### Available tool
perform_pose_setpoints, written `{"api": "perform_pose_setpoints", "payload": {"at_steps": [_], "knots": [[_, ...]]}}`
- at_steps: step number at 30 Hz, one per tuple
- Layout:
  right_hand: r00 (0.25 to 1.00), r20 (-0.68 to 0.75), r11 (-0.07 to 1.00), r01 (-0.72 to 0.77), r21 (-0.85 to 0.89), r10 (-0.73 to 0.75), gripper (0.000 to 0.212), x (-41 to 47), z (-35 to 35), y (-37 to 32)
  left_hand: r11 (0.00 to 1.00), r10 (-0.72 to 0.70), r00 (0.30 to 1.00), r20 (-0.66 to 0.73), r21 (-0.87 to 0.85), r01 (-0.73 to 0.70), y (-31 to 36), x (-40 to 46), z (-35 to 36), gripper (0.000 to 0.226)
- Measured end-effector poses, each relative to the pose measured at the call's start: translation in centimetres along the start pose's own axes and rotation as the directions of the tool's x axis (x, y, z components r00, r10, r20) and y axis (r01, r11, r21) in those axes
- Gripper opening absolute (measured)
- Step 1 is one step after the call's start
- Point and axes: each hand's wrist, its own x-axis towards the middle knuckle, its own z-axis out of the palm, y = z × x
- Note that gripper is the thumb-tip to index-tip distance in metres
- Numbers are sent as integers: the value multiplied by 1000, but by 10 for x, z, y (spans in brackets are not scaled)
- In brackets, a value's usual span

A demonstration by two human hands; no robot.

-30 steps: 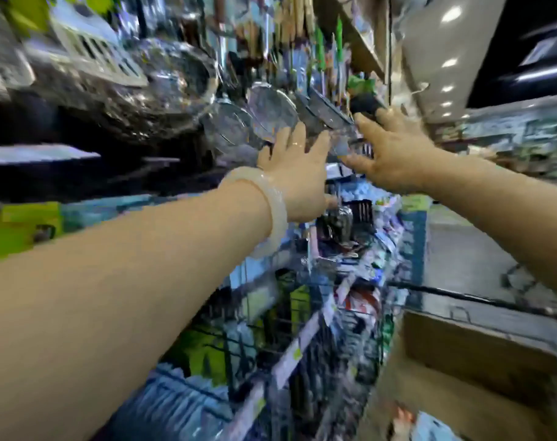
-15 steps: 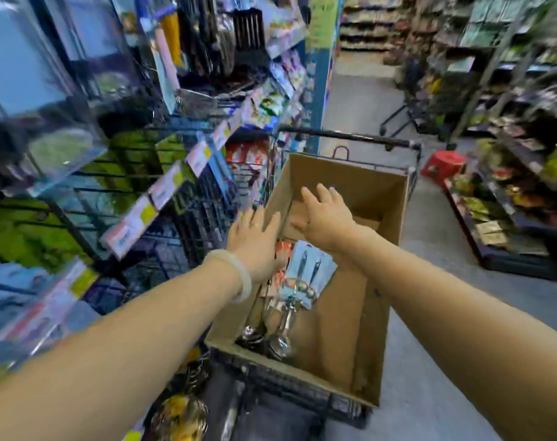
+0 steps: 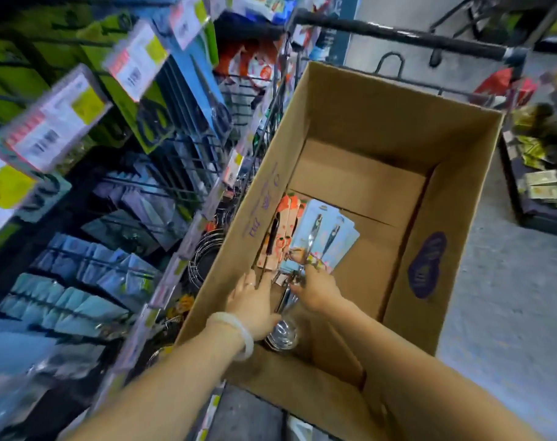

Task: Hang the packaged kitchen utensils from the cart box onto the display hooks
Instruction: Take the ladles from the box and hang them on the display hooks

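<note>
Both hands are down inside the cardboard box (image 3: 360, 116), which sits in the cart (image 3: 398, 35) beside the display shelves (image 3: 112, 154). The packaged utensils (image 3: 321, 240) lie in a loose pile on the box floor against its left wall: pale blue cards holding metal spoons on the right, orange cards (image 3: 278, 237) on the left, and shiny ladle bowls (image 3: 283, 334) at the near end of the pile.

The right hand (image 3: 318, 289) sits on the near edge of the blue cards, its fingers curled round the handles of the utensils there (the fingertips are lost among metal and card, so the exact hold is hard to make out). The left hand (image 3: 251, 302), with a pale bracelet (image 3: 236, 334) on the wrist, lies just left of it with fingers straight and together, touching the lower edge of the orange cards; the ladle bowls show just below and between the two hands.
</note>
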Motion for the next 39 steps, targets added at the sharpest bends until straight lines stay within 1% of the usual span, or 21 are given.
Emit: {"api": "perform_pose_setpoints", "payload": {"at_steps": [2,4,5,8,12,15,17,19,21,22,24,27,29,30,31,33,35,37,39], "knots": [[996,54,993,-79,85,74,45,11,17,8,999,-30,998,53,-39,32,-5,13,11,85],[991,68,971,-126,201,115,39,18,33,14,997,-45,994,102,-63,51,-11,25,21,84],[989,57,959,-143,243,133,38,20,40,17,996,-44,992,117,-69,52,-15,32,27,83],[983,29,945,-184,272,183,33,31,57,24,993,-54,985,161,-98,71,-23,50,39,78],[958,-45,861,-234,452,284,25,46,69,24,988,-70,984,166,-125,92,-26,66,50,65],[920,-99,783,-261,565,378,27,54,74,21,983,-71,985,156,-158,96,-25,76,55,53],[898,-132,769,-275,577,420,32,57,75,18,980,-57,984,167,-178,87,-23,81,58,50],[894,-178,798,-260,544,412,27,57,75,15,977,-44,986,159,-197,76,-20,84,60,44],[903,-177,832,-266,487,392,18,58,75,14,977,-29,988,149,-205,60,-16,87,62,39],[906,-161,834,-274,480,391,16,59,73,14,977,-22,989,149,-204,52,-14,88,62,38],[907,-142,809,-273,521,397,13,61,71,13,977,-14,988,153,-208,46,-11,89,63,35],[911,-173,766,-200,610,375,25,61,68,10,971,-11,988,157,-233,48,-8,89,63,26],[924,-160,710,-147,689,347,31,56,57,4,957,-4,987,160,-287,50,-7,89,62,26],[933,-154,686,-120,718,326,33,54,50,1,938,-5,987,161,-341,61,-8,89,62,27],[942,-166,685,-85,723,293,33,54,43,-2,907,-13,987,161,-413,80,-8,89,60,26],[954,-203,740,-27,672,219,33,53,27,-7,830,-30,989,147,-548,107,-8,87,55,25],[957,-235,752,29,659,169,33,52,12,-12,767,-27,991,133,-633,105,-8,87,47,26],[962,-228,710,54,702,151,33,53,2,-15,727,-4,991,130,-681,92,-9,87,39,31],[970,-195,655,52,753,148,30,52,-3,-15,708,16,992,125,-702,76,-10,88,33,42]]}}
